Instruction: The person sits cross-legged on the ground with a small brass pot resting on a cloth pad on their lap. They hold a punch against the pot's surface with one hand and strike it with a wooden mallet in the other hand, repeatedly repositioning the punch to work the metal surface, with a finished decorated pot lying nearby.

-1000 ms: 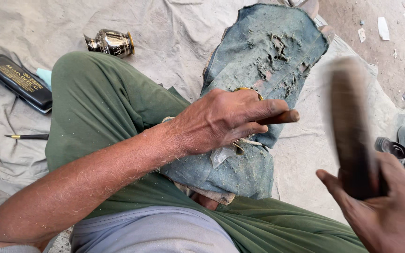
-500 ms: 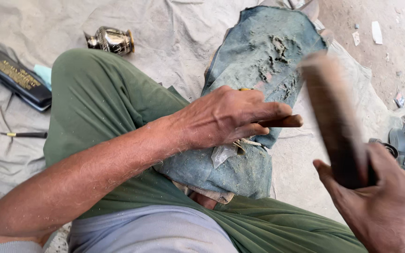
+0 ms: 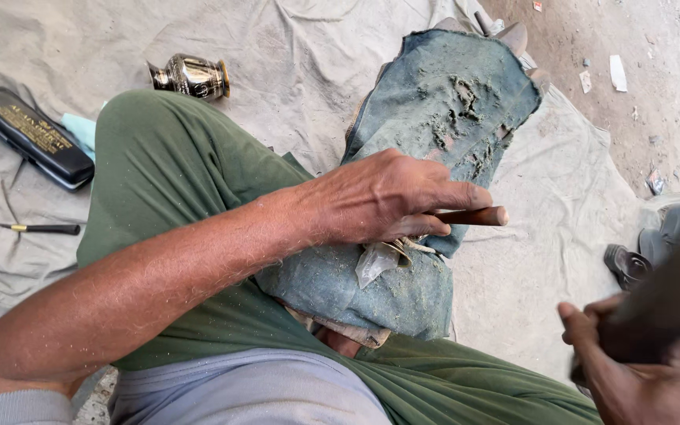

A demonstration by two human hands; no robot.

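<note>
My left hand rests on a worn blue denim pad laid over my green-trousered leg. It is shut on a thin wooden-handled tool whose handle end sticks out to the right. A small pale metal piece lies under the hand on the denim. My right hand is at the lower right, shut on a dark wooden mallet that is blurred by motion and runs up toward the right edge.
A small engraved metal pot lies on the grey cloth at the back. A long black case and a slim black-handled tool lie at the left. Dark sandals sit on the dirt at the right.
My right hand has swung the mallet from upright down and out toward the right edge. My left hand and the tool it holds have stayed in place on the denim.
</note>
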